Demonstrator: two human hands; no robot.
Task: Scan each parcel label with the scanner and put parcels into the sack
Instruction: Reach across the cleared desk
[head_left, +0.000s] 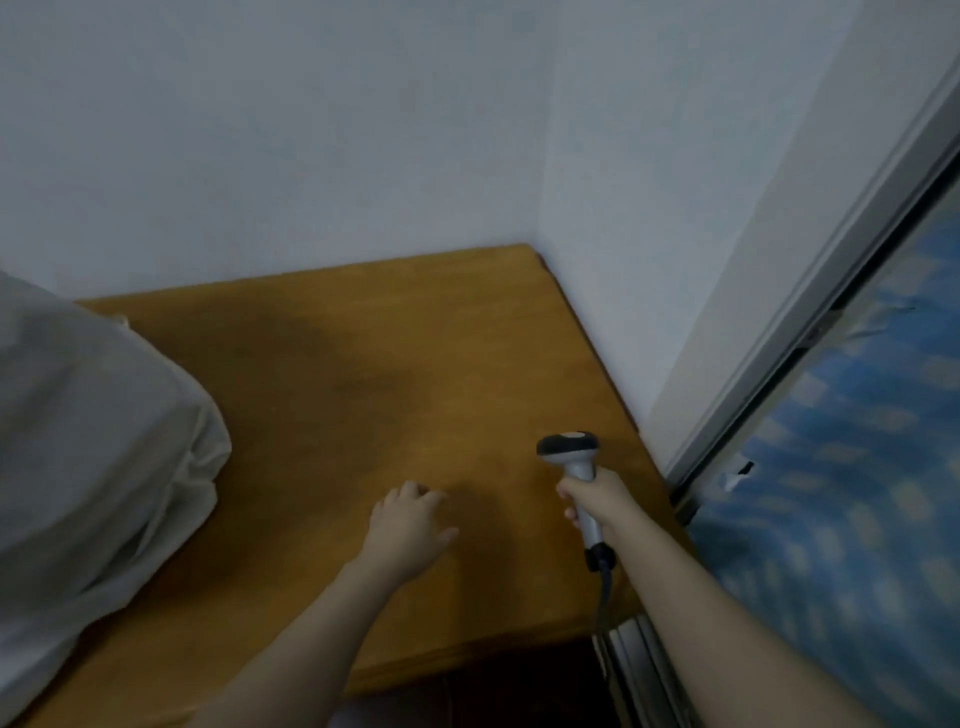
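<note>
Head view: right hand (592, 501) has its fingers wrapped round the scanner (574, 457) handle, long axis running away from the person, head at the far end. Left hand (410, 525) hovers over the table (363, 364), loosely curled, holding nothing. The sack (93, 441) lies to the left, nearer that hand. 0 parcels visible.

Brown wooden surface (363, 389) set into a corner of pale walls (260, 130); metal frame (831, 270) and blue patterned fabric (857, 493) beyond its right edge.
</note>
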